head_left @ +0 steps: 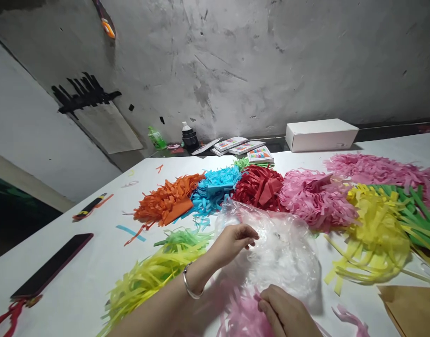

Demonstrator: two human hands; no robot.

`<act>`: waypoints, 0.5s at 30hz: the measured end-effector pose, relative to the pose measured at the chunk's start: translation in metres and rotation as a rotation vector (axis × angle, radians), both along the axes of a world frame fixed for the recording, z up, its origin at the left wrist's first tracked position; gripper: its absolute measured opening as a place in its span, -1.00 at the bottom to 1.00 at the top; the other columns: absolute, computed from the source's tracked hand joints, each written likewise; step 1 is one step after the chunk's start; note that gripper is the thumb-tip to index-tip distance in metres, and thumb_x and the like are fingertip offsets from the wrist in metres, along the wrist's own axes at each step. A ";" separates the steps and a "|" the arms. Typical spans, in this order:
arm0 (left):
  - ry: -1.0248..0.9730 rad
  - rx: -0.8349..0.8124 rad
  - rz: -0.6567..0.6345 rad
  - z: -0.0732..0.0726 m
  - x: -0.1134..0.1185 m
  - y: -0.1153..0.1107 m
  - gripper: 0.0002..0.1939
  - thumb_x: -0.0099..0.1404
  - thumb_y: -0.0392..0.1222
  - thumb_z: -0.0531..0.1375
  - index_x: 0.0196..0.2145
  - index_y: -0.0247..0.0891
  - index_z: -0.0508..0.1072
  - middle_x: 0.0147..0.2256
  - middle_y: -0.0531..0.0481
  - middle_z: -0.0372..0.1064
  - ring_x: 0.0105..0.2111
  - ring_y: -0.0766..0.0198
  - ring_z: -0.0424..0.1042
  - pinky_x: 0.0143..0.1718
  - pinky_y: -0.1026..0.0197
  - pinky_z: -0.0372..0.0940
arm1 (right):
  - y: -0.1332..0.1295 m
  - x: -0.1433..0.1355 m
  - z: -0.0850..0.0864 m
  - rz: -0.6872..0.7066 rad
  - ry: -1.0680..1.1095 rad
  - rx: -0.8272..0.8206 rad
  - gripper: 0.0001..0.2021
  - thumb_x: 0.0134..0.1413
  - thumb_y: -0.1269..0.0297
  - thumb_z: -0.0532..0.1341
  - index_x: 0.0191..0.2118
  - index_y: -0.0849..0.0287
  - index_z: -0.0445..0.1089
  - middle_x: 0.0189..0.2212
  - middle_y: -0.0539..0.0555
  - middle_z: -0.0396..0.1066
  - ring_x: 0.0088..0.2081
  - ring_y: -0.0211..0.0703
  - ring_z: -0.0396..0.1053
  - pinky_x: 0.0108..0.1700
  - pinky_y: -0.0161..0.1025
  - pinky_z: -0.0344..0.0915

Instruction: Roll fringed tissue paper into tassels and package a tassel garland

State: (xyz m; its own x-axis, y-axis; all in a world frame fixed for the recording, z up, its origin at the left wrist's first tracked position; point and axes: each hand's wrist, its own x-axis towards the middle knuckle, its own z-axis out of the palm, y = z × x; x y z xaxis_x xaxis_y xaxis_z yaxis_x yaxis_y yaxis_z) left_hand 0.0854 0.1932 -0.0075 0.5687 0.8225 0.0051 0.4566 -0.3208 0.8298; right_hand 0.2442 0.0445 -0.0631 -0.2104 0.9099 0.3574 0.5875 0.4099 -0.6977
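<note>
Right fingers [270, 295] are closed on pink fringe [243, 314], left fingers [243, 230] half-curled, seemingly empty; strips could be torn by tugging

Phone [55, 267] L of plastic bag [278, 252] on tbl [106, 224], fringe bundles [260, 187] behind bag, box [320, 136] back R nr wall [236, 61]

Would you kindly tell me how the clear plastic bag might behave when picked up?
The clear plastic bag is probably floppy, given its wrinkled surface. It looks light for its bulk, the film seeming thin; any contents are unclear. Its glossy sheen suggests it may slip.
</note>
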 end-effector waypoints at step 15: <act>0.273 0.416 -0.033 -0.006 0.021 0.006 -0.69 0.30 -0.46 0.09 -0.24 -0.26 0.63 -0.15 -0.21 0.55 -0.13 0.08 0.45 -0.05 0.06 0.31 | 0.000 0.005 0.008 0.067 0.001 -0.002 -0.64 0.46 0.16 -0.09 -0.36 0.07 0.29 -0.47 -0.05 0.39 -0.47 -0.30 0.40 -0.40 -0.40 0.28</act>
State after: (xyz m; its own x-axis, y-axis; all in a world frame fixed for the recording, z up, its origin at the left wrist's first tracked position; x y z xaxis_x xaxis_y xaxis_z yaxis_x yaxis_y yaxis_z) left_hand 0.1065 0.1990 -0.0134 0.6207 0.7639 0.1764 0.6233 -0.6173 0.4801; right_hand 0.2488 0.0441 -0.0548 -0.2707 0.8944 0.3561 0.5579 0.4473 -0.6991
